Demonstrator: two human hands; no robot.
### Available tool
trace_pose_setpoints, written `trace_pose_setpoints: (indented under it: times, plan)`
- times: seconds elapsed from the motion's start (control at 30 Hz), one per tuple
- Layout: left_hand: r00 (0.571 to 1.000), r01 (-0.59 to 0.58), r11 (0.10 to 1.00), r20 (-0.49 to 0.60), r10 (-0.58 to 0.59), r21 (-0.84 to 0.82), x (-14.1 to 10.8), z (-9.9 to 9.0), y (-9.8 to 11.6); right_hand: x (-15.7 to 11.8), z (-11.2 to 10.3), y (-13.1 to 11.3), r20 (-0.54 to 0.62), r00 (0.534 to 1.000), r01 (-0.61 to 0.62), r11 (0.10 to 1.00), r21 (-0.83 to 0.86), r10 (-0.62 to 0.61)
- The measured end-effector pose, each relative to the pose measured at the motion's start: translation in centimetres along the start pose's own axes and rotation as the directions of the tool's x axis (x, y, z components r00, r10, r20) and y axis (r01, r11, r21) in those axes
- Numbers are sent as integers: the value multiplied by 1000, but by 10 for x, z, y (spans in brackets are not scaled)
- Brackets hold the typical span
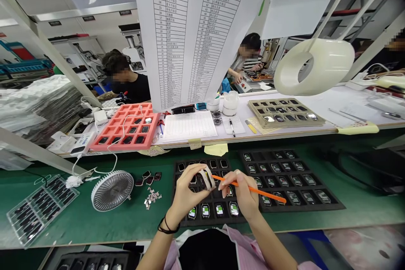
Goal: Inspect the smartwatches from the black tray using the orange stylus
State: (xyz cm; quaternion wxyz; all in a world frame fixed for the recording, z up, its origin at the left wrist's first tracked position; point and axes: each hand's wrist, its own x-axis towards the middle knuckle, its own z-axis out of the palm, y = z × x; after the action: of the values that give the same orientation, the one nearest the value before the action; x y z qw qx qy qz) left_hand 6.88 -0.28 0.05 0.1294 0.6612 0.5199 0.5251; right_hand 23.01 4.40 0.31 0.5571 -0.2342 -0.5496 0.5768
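My left hand (pixel 186 187) has its thumb and fingers curled round a small pale smartwatch case (pixel 208 178), tilted on its side above the black foam tray (pixel 218 221). In my right hand (pixel 243 192) is a thin orange stick (pixel 272 196), its tip touching or very near the case. What the tip meets is too small to make out. Below my hands, the foam tray holds rows of watches, and the front ones have lit green-and-white screens. To the right lies a second black foam tray (pixel 330 207) of watches.
Left of the trays are loose watch parts (pixel 149 178), a heap of small silvery pieces (pixel 152 197), a white fan (pixel 112 191) and a clear tray (pixel 27 242). A shelf carries a pink tray (pixel 104 128) and a beige tray (pixel 264 122). Printed sheets (pixel 198 38) hang ahead; co-workers sit beyond.
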Motion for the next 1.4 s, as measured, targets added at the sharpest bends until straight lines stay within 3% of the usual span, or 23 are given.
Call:
trace_pose_setpoints:
  times: [0.27,0.77,1.0,1.4]
  plan:
    - [1000,3,999,5,-3,34,0,0,1,1,-2,0,-14,998,-62,998,1,62]
    - [999,-21,999,26,20,29,-2,3,-2,7,-2,-2,-14,1000,-28,998,-58,27]
    - [999,-17,999,33,16,33,2,2,3,2,-1,-4,80,997,9,1000,-16,-7]
    - [999,-25,999,32,24,44,0,2,-1,2,3,2,72,997,32,998,-48,-28]
